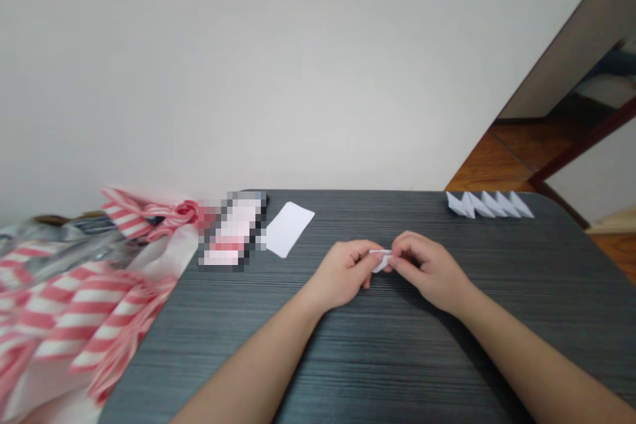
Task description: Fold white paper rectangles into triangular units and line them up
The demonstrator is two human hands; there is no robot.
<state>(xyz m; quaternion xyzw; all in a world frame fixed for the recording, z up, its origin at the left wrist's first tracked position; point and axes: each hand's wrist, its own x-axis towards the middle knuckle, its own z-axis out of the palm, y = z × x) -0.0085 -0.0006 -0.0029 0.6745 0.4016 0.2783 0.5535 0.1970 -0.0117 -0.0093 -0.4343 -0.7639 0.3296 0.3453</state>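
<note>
Between my two hands, just above the dark table, is a small piece of folded white paper (381,264). My left hand (345,273) pinches its left end between thumb and fingers. On the other end, the thumb and fingertips of my right hand (431,271) are closed. Fingers cover much of the paper, so its full shape is hidden. White sheets of paper (290,229) lie flat to the left of my hands. Several folded white paper pieces (489,205) with pointed tips stand in a row at the far right.
The dark wood-grain table (348,358) meets a pale wall (318,66) at the back. A blurred-out phone-like object (233,228) lies at its left edge. Beside the table, red-and-white striped cloth (94,305) is heaped. Wooden floor (497,156) shows at right.
</note>
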